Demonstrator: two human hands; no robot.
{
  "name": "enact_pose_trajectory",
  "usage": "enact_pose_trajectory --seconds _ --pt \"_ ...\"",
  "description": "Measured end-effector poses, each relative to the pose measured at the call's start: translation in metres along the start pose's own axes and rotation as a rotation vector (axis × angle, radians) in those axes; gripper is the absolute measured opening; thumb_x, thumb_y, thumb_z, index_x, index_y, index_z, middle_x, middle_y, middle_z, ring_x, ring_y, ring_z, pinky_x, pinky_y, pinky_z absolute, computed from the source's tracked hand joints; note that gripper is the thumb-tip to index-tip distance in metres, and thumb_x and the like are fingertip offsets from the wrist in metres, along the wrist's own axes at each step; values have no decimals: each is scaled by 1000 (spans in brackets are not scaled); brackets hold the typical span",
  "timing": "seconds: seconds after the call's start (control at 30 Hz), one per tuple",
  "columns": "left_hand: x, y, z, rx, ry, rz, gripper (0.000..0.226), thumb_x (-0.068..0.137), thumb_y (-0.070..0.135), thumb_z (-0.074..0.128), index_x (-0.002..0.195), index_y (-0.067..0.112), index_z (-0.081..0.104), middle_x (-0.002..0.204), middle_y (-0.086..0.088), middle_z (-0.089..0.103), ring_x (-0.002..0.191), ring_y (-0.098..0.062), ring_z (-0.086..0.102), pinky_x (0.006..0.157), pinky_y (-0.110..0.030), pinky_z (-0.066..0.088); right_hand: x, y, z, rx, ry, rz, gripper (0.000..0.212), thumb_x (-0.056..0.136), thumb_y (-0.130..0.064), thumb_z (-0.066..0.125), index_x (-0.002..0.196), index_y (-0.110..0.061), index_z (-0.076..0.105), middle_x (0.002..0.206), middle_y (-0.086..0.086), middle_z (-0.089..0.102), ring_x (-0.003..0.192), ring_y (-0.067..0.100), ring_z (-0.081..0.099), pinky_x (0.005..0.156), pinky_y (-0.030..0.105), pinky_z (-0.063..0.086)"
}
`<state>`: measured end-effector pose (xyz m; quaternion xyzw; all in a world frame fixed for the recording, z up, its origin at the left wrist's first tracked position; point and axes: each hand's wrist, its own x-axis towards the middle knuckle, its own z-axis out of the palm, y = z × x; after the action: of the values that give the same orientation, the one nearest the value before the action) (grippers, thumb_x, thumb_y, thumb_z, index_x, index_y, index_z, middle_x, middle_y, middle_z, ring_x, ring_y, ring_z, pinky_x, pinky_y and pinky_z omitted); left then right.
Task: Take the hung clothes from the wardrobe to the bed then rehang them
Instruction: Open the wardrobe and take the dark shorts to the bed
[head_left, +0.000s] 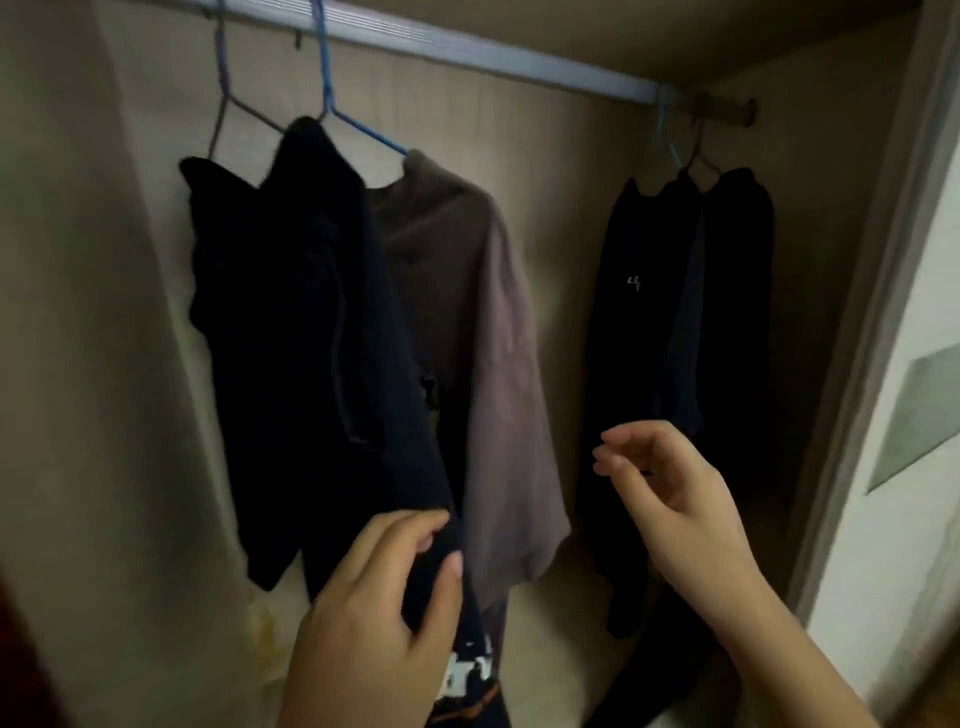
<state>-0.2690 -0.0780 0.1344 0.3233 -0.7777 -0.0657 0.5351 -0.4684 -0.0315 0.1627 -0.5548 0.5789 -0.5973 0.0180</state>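
Beige panelled walls of the wardrobe (566, 218) fill nearly the whole view, with a pale door frame (883, 312) running down the 3 o'clock side. A silvery rail (467, 52) slants across the top from 11 o'clock down toward 1 o'clock.

Largest of the hung clothes is the navy garment (291, 322) at 9 o'clock, a long dark drape reaching down to 6 o'clock, with another dark piece partly behind it. Just beside it toward the centre hangs a mauve shirt (488, 332), overlapped by the navy cloth on its left edge. Well apart, at 2 to 3 o'clock, a bunch of black clothes (675, 312) hangs close to the rail's end, with a small pale mark on the front piece.

At 6 o'clock the left hand (363, 613) pinches the lower edge of the navy garment, thumb on one side and curled fingers on the other. At 4 o'clock the right hand (670, 488) is raised in front of the black clothes' lower part, fingers loosely curled, holding nothing; whether it touches the cloth cannot be told.

A blue hanger (332, 98) at 11 o'clock carries the navy garment, and a grey hanger (221, 104) hooks on beside it, further toward 10 o'clock.
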Motion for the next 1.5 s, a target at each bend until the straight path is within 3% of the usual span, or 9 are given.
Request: enact_pose_trajectory --seconds 0.13,0.23,0.43,0.53,0.57,0.67,1.0,1.3,1.5 --pt "-3 -6 -44 -19 27 32 25 78 43 44 100 37 54 102 23 54 92 7 56 80 -2 39 -17 -39 36 61 -20 -77 8 84 -22 58 86 -30 58 97 -9 65 87 9 64 75 13 50" --pt "-3 -7 -70 -43 83 117 25 80 37 46 103 32 56 103 22 56 97 11 53 81 1 37 -29 -64 56 85 -40 -130 20 74 -43 48 88 -32 58 96 -10 66 88 6 65 77 13 50" --pt "4 4 -126 -53 132 262 34 83 32 48 106 12 63 107 3 63 107 5 52 93 -3 35 -17 -109 75 34 -30 -220 14 80 -29 53 90 -37 54 92 -11 65 92 -1 61 76 7 45" --pt "19 24 -150 50 -162 79 117 45 94 31 114 6 63 134 -29 45 130 -15 41 106 -17 30 9 -129 81 26 -8 -287 18 80 -25 52 96 -31 54 98 -10 61 89 -6 58 72 3 43" --pt "15 20 -153 53 -140 183 65 45 95 31 81 50 62 134 -27 45 129 -17 40 107 -19 29 21 -135 83 6 -1 -313 19 79 -25 51 98 -28 53 100 -7 60 86 -9 57 71 2 42" --pt "24 43 -176 177 153 331 26 87 26 50 107 19 64 114 -3 59 110 -11 50 100 -13 32 58 -153 90 -52 61 -389 27 80 -26 53 107 -21 55 103 -4 54 83 -6 54 74 7 42" --pt "34 40 -202 500 544 356 39 83 19 53 122 19 48 137 -11 39 132 -26 31 111 -29 22 144 -191 124 -417 70 -362 43 91 -27 50 127 -5 43 130 16 45 115 32 48 86 34 41" --pt "47 36 -195 381 555 158 60 80 34 43 137 26 26 143 2 20 131 -7 21 101 -20 17 172 -197 135 -306 -218 -74 38 93 -37 43 77 -4 53 65 6 51 67 25 53 54 29 38" --pt "54 28 -191 453 593 84 60 81 38 42 137 24 25 137 -10 37 118 -15 31 97 -27 19 168 -204 149 -299 -361 -36 42 95 -34 40 112 3 53 95 12 52 87 28 53 68 30 40"
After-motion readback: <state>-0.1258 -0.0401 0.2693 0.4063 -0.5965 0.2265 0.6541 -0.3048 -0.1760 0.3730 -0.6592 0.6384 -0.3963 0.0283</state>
